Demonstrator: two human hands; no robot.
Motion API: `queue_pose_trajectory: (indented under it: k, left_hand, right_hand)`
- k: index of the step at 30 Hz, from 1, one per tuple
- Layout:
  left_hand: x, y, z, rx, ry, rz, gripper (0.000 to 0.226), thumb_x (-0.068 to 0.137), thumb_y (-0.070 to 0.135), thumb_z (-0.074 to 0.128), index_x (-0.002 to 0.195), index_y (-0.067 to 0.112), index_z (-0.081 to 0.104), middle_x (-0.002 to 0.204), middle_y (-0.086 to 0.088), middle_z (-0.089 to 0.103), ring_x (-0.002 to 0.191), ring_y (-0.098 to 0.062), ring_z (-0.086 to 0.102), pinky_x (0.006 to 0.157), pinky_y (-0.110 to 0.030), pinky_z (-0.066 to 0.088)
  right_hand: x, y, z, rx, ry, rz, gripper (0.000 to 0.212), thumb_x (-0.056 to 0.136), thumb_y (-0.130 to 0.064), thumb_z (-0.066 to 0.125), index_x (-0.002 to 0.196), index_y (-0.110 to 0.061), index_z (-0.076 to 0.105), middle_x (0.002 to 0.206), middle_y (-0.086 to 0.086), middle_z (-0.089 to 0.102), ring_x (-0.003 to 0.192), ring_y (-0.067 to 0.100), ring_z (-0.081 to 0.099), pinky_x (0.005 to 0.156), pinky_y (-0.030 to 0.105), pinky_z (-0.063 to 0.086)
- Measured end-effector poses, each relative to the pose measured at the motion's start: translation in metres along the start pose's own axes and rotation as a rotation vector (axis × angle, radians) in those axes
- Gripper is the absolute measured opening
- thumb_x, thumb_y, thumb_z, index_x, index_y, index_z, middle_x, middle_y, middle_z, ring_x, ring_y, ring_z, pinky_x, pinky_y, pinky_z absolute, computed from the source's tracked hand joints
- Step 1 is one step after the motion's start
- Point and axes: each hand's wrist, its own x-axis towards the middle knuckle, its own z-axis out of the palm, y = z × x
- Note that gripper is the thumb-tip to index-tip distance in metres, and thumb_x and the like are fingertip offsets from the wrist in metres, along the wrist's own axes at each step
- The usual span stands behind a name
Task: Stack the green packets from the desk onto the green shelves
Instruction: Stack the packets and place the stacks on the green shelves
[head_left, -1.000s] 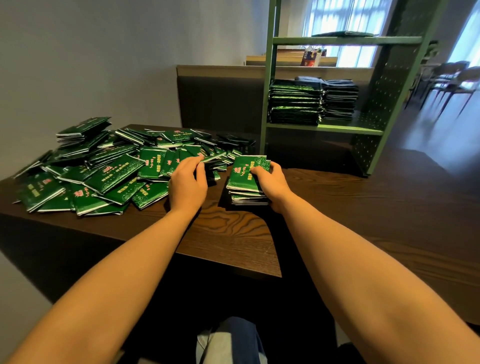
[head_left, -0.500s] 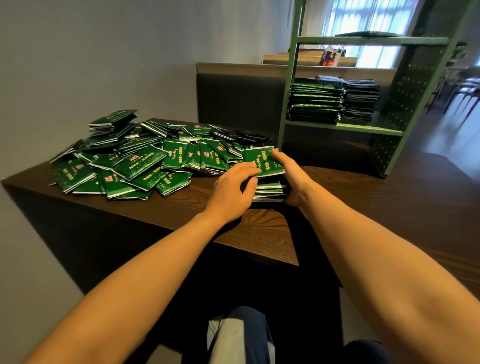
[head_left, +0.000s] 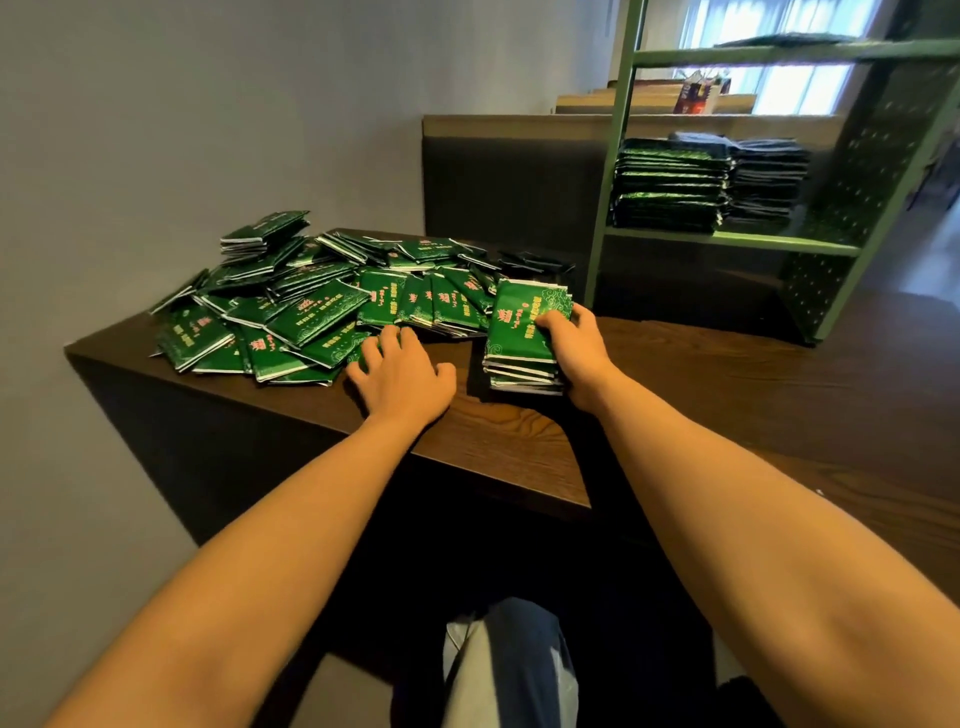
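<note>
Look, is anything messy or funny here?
Yes. The shiny green foil packets on the dark wooden desk lie in a jumbled heap, overlapping at every angle, unlike the tidy piles of packets on the green metal shelf. The right hand grips one small squared-up stack; the left hand rests at the heap's edge.
</note>
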Motion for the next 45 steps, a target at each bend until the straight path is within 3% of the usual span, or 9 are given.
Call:
queue_pose_trajectory:
  k: [5,10,14,19,24,30,34,39,45]
  left_hand:
    - [0.000,0.007,0.002,0.005,-0.061,-0.037,0.040,0.093,0.042,0.047,0.121,0.017,0.061,0.146,-0.008,0.041,0.142,-0.032,0.024,0.111,-0.066,0.016]
    - [-0.007,0.002,-0.003,-0.173,0.074,-0.013,0.020,0.096,0.032,0.052,0.080,0.021,0.057,0.106,-0.004,0.057,0.117,-0.032,0.049,0.104,-0.057,0.035]
    - [-0.008,0.001,-0.004,-0.218,0.080,-0.003,0.011,0.091,0.027,0.062,0.097,0.024,0.054,0.111,-0.001,0.055,0.117,-0.028,0.047,0.102,-0.051,0.037]
    - [-0.012,0.003,-0.008,-0.297,0.027,0.122,0.020,0.080,0.024,0.068,0.095,0.028,0.056,0.106,0.003,0.057,0.110,-0.027,0.052,0.090,-0.043,0.045]
    - [-0.019,0.014,-0.010,-0.383,-0.060,0.243,0.032,0.076,0.024,0.074,0.106,0.020,0.062,0.112,-0.002,0.054,0.109,-0.026,0.052,0.082,-0.031,0.039]
    - [-0.022,0.035,-0.001,-0.225,-0.194,0.222,0.063,0.084,0.053,0.065,0.131,0.013,0.053,0.143,-0.010,0.038,0.129,-0.030,0.043,0.102,-0.039,0.040]
    - [-0.024,0.058,-0.004,0.051,-0.241,0.119,0.075,0.081,0.070,0.056,0.131,0.015,0.050,0.135,-0.015,0.050,0.126,-0.037,0.045,0.100,-0.047,0.039]
    - [-0.020,0.072,-0.016,-0.098,-0.259,0.110,0.080,0.078,0.046,0.075,0.145,0.025,0.036,0.142,-0.009,0.045,0.127,-0.038,0.046,0.101,-0.050,0.041]
    - [-0.017,0.074,-0.018,-0.561,-0.057,0.108,0.062,0.083,0.021,0.076,0.138,0.011,0.050,0.139,-0.011,0.044,0.123,-0.026,0.049,0.090,-0.023,0.034]
  right_hand:
    - [-0.002,0.001,-0.001,-0.064,-0.010,-0.027,0.058,0.104,-0.018,0.055,0.155,-0.015,0.028,0.128,0.012,0.059,0.094,0.019,0.068,0.072,0.031,0.056]
    - [-0.003,0.001,0.001,-0.080,-0.019,-0.039,0.059,0.104,-0.018,0.054,0.156,-0.013,0.026,0.130,0.014,0.059,0.107,0.025,0.067,0.082,0.034,0.057]
    - [-0.004,0.003,0.000,-0.086,-0.024,-0.053,0.058,0.103,-0.018,0.054,0.154,-0.013,0.027,0.131,0.015,0.059,0.114,0.030,0.067,0.094,0.042,0.057]
    - [-0.005,0.004,0.002,-0.108,-0.016,-0.074,0.059,0.101,-0.020,0.056,0.153,-0.014,0.029,0.130,0.013,0.059,0.117,0.031,0.066,0.105,0.054,0.052]
    - [-0.004,-0.002,-0.006,-0.115,0.012,-0.049,0.064,0.098,-0.022,0.061,0.153,-0.015,0.028,0.131,0.013,0.058,0.117,0.031,0.065,0.105,0.054,0.052]
    - [-0.008,-0.011,-0.055,-0.093,0.195,-0.041,0.061,0.100,-0.024,0.059,0.153,-0.016,0.029,0.132,0.013,0.059,0.110,0.028,0.067,0.101,0.049,0.056]
    - [-0.015,-0.006,-0.065,-0.057,0.161,-0.020,0.061,0.102,-0.024,0.058,0.154,-0.016,0.027,0.117,0.008,0.061,0.096,0.022,0.069,0.084,0.040,0.059]
    - [-0.013,-0.003,-0.063,-0.106,0.144,-0.055,0.062,0.101,-0.027,0.058,0.154,-0.017,0.028,0.131,0.010,0.059,0.107,0.024,0.068,0.102,0.049,0.055]
    - [-0.016,-0.002,-0.061,-0.122,0.126,-0.059,0.063,0.098,-0.030,0.060,0.153,-0.021,0.029,0.130,0.009,0.060,0.114,0.028,0.067,0.105,0.053,0.053]
